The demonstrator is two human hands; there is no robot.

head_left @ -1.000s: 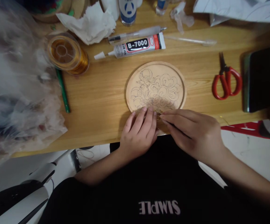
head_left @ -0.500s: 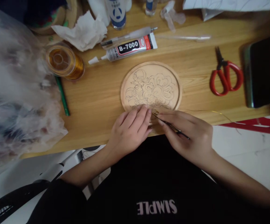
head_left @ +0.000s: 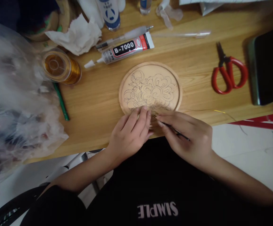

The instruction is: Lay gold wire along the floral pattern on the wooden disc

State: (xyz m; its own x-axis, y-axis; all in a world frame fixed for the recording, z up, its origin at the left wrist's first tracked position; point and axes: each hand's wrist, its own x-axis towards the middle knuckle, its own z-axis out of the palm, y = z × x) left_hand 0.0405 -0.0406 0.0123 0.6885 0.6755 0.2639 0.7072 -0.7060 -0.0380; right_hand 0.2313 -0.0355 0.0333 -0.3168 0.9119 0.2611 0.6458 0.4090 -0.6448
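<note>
An oval wooden plaque (head_left: 161,69) with a raised rim and a line-drawn flower pattern lies on the table before me. My left hand (head_left: 132,128) is closed at its near edge, fingers together over the rim and the thumb mostly tucked below. Close beside it, my right hand (head_left: 185,131) pinches slim dark tweezers (head_left: 177,131), their tips pointing at the plaque's near edge by my left fingertips. Fine gold wire (head_left: 220,111) trails off to the right from behind my right hand. What lies between the fingertips is small and blurred.
Red-handled scissors (head_left: 229,73) and a dark phone (head_left: 268,69) lie at the right. Beyond the plaque are a glue tube (head_left: 127,48), a pen (head_left: 136,32) and crumpled tissue (head_left: 78,34). A gold wire spool (head_left: 62,67), a green stick (head_left: 61,102) and plastic bags (head_left: 20,103) are at the left.
The view has shifted and turned slightly, so the table's things sit a little differently. Both hands stay at the plaque's near edge with almost the same grip; the tweezers remain in my right hand.
</note>
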